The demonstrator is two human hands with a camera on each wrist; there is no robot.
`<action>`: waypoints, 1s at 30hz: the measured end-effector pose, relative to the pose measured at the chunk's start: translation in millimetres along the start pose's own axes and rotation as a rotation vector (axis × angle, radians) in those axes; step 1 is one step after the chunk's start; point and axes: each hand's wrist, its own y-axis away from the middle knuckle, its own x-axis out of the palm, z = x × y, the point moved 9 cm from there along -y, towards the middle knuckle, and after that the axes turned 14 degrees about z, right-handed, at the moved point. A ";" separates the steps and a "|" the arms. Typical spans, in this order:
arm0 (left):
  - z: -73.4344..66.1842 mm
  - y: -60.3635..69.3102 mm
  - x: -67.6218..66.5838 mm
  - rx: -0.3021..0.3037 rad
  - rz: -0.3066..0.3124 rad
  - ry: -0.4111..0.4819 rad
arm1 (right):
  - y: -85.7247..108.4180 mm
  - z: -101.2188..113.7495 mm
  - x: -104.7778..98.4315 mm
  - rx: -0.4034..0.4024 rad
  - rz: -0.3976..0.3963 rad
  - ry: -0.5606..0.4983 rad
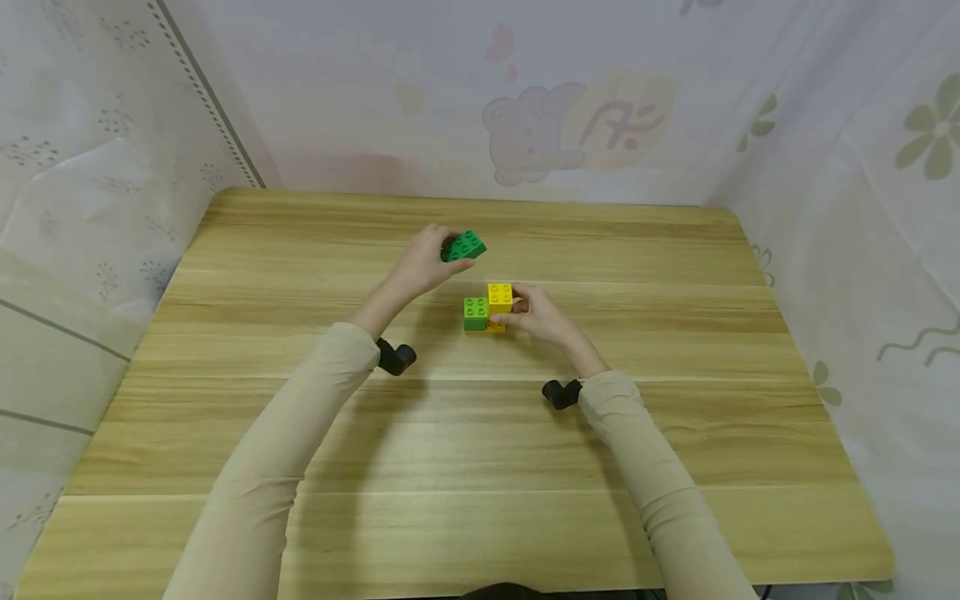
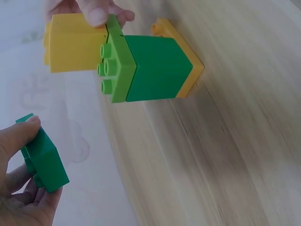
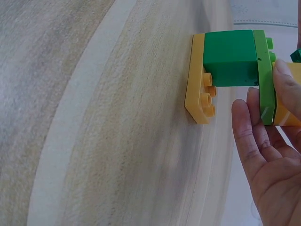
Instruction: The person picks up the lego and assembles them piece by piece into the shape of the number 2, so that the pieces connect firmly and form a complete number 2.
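A small stack of toy building bricks stands on the wooden table in front of me. Its bottom is a flat orange brick (image 3: 195,75), with a dark green block (image 2: 157,68) on one end of it. A light green flat brick (image 2: 123,70) lies across that block and overhangs. On the overhanging part sits a yellow block (image 1: 499,293), pinched at its side by my right hand (image 1: 542,315). Above and behind the stack, to the left, my left hand (image 1: 422,267) holds a green brick (image 1: 467,244) between thumb and fingers, apart from the stack.
The wooden table (image 1: 480,467) reaches out on all sides of the stack. Patterned cloth (image 1: 360,100) hangs behind its back edge and along both sides. Black wrist mounts (image 1: 397,358) stick out from both forearms.
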 end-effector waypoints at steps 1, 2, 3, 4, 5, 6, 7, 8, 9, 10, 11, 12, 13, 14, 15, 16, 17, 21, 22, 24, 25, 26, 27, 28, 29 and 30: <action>-1.1 0.0 0.4 0.005 0.000 -0.002 | 0.1 -0.5 -0.2 0.007 -0.001 0.002; -2.4 0.0 0.8 0.011 0.001 -0.003 | 0.3 -1.2 -0.6 0.015 -0.003 0.004; -3.5 -0.1 1.3 0.017 0.003 -0.002 | 0.5 -1.5 -0.8 0.022 -0.004 0.005; -4.6 0.0 1.7 0.022 0.004 0.000 | 0.6 -1.6 -1.0 0.026 -0.005 0.007; -5.4 0.0 2.2 0.024 0.007 0.000 | 0.6 -1.6 -1.1 0.029 -0.006 0.008; -6.2 0.1 2.6 0.026 0.009 0.002 | 0.7 -1.6 -1.3 0.030 -0.006 0.009; -7.0 0.0 3.0 0.029 0.010 0.000 | 0.4 -1.7 -1.4 0.031 -0.006 0.009; -8.1 0.1 3.6 0.034 0.012 0.001 | 0.4 -1.7 -1.6 0.033 -0.007 0.013; -9.3 0.3 4.1 0.040 0.014 0.000 | 0.2 -1.6 -1.7 0.032 -0.007 0.013; -10.4 0.3 4.7 0.046 0.017 -0.001 | 0.1 -1.7 -1.8 0.031 -0.008 0.014; -11.5 0.4 5.6 0.053 0.019 -0.001 | 0.0 -2.0 -2.0 0.032 -0.009 0.016; -12.6 0.4 6.6 0.060 0.023 -0.002 | 0.0 -2.0 -2.0 0.031 -0.010 0.015; -13.8 0.6 7.6 0.067 0.026 -0.003 | 0.0 -2.0 -1.9 0.030 -0.010 0.015; -14.7 0.9 8.8 0.071 0.032 0.001 | 0.1 -1.8 -1.7 0.028 -0.009 0.015; -15.8 1.1 10.0 0.076 0.038 0.002 | 0.2 -1.5 -1.5 0.023 -0.008 0.012; -16.8 1.3 11.2 0.080 0.044 0.004 | 0.5 -1.1 -1.4 0.020 -0.007 0.012; -18.0 1.8 12.3 0.084 0.050 0.005 | 0.7 -0.9 -1.3 0.018 -0.006 0.011; -24.5 3.3 16.1 0.106 0.072 0.011 | 1.1 0.4 -0.6 0.001 0.002 0.003; -25.9 3.6 17.1 0.111 0.078 0.013 | 1.0 0.5 -0.6 -0.002 0.002 0.006; -28.5 4.0 19.0 0.121 0.088 0.018 | 0.7 0.9 -0.5 -0.007 0.004 0.008; -29.6 4.1 19.9 0.126 0.092 0.022 | 0.6 0.8 -0.5 -0.008 0.004 0.009; -30.5 4.4 20.9 0.129 0.096 0.025 | 0.5 1.0 -0.4 -0.009 0.006 0.010; -31.2 4.6 21.7 0.132 0.097 0.021 | 0.3 0.9 -0.3 -0.008 0.007 0.011; -31.9 4.9 22.4 0.134 0.099 0.016 | 0.2 0.9 -0.2 -0.008 0.009 0.009; -32.9 5.3 23.1 0.139 0.101 0.011 | 0.2 0.9 -0.1 -0.007 0.010 0.006; -33.4 5.7 23.9 0.141 0.104 0.007 | 0.3 0.8 0.0 -0.007 0.011 0.002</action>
